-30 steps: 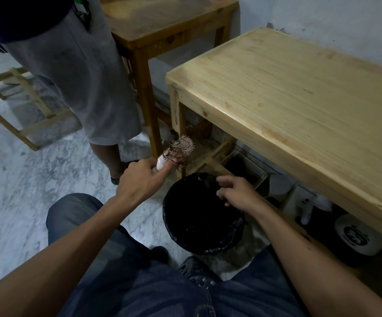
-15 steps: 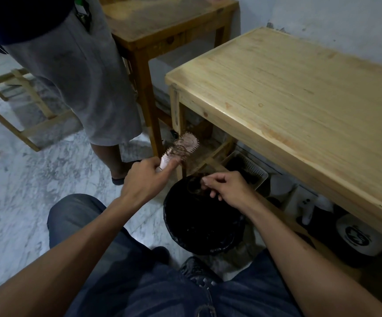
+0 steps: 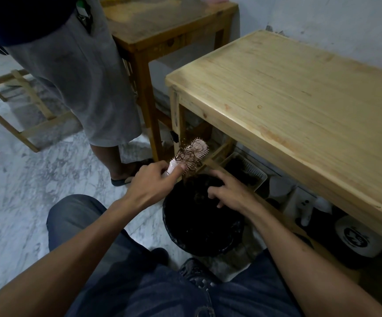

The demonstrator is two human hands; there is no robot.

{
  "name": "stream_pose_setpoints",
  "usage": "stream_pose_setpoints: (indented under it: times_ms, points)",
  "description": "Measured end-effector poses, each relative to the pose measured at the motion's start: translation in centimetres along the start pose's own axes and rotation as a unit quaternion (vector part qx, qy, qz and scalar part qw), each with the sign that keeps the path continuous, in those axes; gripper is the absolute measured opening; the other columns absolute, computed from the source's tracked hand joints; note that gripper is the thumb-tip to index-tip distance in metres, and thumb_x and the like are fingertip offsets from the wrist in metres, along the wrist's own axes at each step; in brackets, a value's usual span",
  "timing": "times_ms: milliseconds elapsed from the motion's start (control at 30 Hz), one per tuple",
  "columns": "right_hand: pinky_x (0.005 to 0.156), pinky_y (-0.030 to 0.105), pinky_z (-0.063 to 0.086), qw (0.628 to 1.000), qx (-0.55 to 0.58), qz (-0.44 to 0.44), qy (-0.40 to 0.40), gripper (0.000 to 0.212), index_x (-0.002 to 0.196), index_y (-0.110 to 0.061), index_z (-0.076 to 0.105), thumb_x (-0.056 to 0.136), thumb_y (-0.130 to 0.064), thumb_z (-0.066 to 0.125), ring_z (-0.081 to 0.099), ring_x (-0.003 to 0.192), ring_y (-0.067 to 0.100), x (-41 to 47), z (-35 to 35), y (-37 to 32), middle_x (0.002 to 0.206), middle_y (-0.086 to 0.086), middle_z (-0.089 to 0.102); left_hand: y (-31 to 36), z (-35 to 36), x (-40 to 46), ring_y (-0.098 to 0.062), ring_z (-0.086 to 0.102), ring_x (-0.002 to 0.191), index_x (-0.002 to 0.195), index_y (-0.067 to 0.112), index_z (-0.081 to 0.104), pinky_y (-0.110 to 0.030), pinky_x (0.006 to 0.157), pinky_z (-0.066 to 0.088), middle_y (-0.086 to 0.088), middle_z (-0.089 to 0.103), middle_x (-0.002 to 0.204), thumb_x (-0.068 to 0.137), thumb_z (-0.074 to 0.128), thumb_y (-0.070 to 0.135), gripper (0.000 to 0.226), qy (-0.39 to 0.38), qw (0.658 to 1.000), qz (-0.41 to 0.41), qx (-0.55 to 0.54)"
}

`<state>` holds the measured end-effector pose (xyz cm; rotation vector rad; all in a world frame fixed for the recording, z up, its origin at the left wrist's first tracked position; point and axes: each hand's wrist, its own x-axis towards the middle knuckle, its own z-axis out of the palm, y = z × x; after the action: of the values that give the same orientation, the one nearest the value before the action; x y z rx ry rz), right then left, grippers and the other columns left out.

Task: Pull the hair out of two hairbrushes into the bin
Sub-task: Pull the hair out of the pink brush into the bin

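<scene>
grey-veined marble floor (image 3: 14, 197), pale scuffed wall (image 3: 322, 17); a light wooden table (image 3: 299, 106) stands beside a darker wooden table (image 3: 162, 26), dimly lit.

My left hand (image 3: 150, 185) reached forward, its grip closed with the thumb extended; my right hand (image 3: 229, 191) hung palm down, fingers (image 3: 215, 193) loosely curled.

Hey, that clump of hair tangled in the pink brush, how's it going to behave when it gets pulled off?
The hair looks floppy: loose loops hang off the hairbrush toward the bin. It probably snags, being wound among the bristles, so the left hand should grip firmly. It is likely very light and may cling to the right hand rather than drop.
</scene>
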<state>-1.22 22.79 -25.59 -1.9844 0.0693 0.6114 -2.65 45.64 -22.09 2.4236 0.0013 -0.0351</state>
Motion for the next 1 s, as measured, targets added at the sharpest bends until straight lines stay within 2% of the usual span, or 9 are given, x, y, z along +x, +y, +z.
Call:
stream_pose_setpoints:
  times_ms: [100, 267, 367, 433, 600, 700, 800, 900, 1000]
  points:
    - [0.060, 0.029, 0.056, 0.993, 0.116, -0.033, -0.009, 0.065, 0.141, -0.030, 0.054, 0.081, -0.016, 0.073, 0.071, 0.093, 0.025, 0.3, 0.1, -0.4, 0.117, 0.004, 0.069, 0.5, -0.2, -0.2, -0.013, 0.047, 0.054, 0.071, 0.023, 0.055, -0.034, 0.051, 0.030, 0.005, 0.053, 0.062, 0.090, 0.057, 0.051, 0.034, -0.060, 0.998, 0.008, -0.001]
    - [0.053, 0.023, 0.049, 0.989, 0.135, -0.061, 0.022, 0.005, 0.093, -0.024, 0.076, 0.094, -0.022, 0.072, 0.064, 0.066, 0.016, 1.0, 0.6, -0.1, 0.085, 0.006, 0.075, 0.3, -0.2, -0.2, -0.008, 0.054, 0.062, 0.086, 0.025, 0.057, -0.029, 0.051, 0.034, 0.006, 0.059, 0.072, 0.091, 0.061, 0.030, 0.008, -0.110, 0.994, 0.021, 0.011]
    - [0.061, 0.030, 0.048, 0.991, 0.106, -0.043, 0.063, 0.012, 0.085, -0.025, 0.078, 0.094, -0.030, 0.072, 0.061, 0.069, 0.019, 1.0, 0.3, 1.0, 0.083, 0.006, 0.078, 0.1, -0.3, -0.2, -0.020, 0.058, 0.062, 0.085, 0.016, 0.061, -0.036, 0.053, 0.040, -0.001, 0.061, 0.070, 0.094, 0.060, 0.026, 0.013, -0.089, 0.996, -0.008, -0.013]
    - [0.064, 0.033, 0.049, 0.993, 0.093, -0.031, 0.072, 0.011, 0.089, -0.025, 0.079, 0.094, -0.032, 0.072, 0.064, 0.070, 0.015, 0.8, 0.0, 1.8, 0.090, 0.006, 0.080, -0.1, -0.6, -0.1, -0.030, 0.059, 0.061, 0.085, 0.010, 0.063, -0.047, 0.057, 0.048, -0.007, 0.061, 0.067, 0.092, 0.058, 0.024, 0.017, -0.053, 0.996, -0.052, -0.050]
    - [0.061, 0.022, 0.049, 0.998, 0.019, -0.002, 0.067, 0.023, 0.113, -0.016, 0.076, 0.097, -0.032, 0.068, 0.068, 0.071, 0.006, 0.0, -0.8, 3.1, 0.085, 0.001, 0.076, -0.1, -1.1, 0.4, -0.023, 0.052, 0.054, 0.084, 0.006, 0.065, -0.034, 0.052, 0.040, -0.010, 0.058, 0.059, 0.092, 0.056, 0.017, 0.016, 0.007, 0.980, -0.136, -0.145]
    - [0.058, 0.018, 0.049, 0.998, -0.014, 0.014, 0.066, 0.015, 0.104, -0.020, 0.075, 0.098, -0.030, 0.066, 0.066, 0.069, 0.006, -0.3, -0.9, 3.2, 0.088, 0.009, 0.077, -0.3, -1.0, 0.5, -0.024, 0.053, 0.053, 0.080, 0.009, 0.062, -0.037, 0.053, 0.041, -0.006, 0.057, 0.057, 0.089, 0.056, 0.023, 0.018, 0.007, 0.982, -0.125, -0.142]
    - [0.058, 0.019, 0.050, 0.997, -0.058, 0.031, 0.051, 0.022, 0.118, -0.018, 0.073, 0.100, -0.026, 0.063, 0.066, 0.070, 0.006, 0.0, -0.5, 3.1, 0.089, 0.003, 0.075, -0.4, -0.8, 0.4, -0.028, 0.057, 0.059, 0.078, 0.017, 0.060, -0.044, 0.058, 0.047, -0.004, 0.059, 0.061, 0.085, 0.054, 0.031, 0.017, -0.001, 0.990, -0.094, -0.101]
    - [0.062, 0.022, 0.052, 0.997, -0.067, 0.025, 0.030, 0.053, 0.144, -0.030, 0.055, 0.093, -0.018, 0.065, 0.068, 0.087, 0.015, 0.0, -0.2, 2.1, 0.120, 0.004, 0.068, -0.3, -0.4, 0.3, -0.027, 0.058, 0.065, 0.089, 0.013, 0.063, -0.038, 0.056, 0.041, -0.005, 0.062, 0.069, 0.090, 0.054, 0.024, 0.014, -0.014, 0.998, -0.043, -0.033]
    - [0.062, 0.021, 0.049, 1.000, 0.006, 0.007, 0.011, 0.074, 0.153, -0.036, 0.037, 0.087, -0.020, 0.065, 0.067, 0.080, 0.016, -0.4, -0.1, 0.4, 0.116, 0.009, 0.068, -0.3, 0.0, 0.1, -0.027, 0.059, 0.067, 0.095, 0.015, 0.063, -0.039, 0.056, 0.043, -0.005, 0.065, 0.074, 0.087, 0.054, 0.027, 0.017, -0.014, 1.000, 0.008, 0.016]
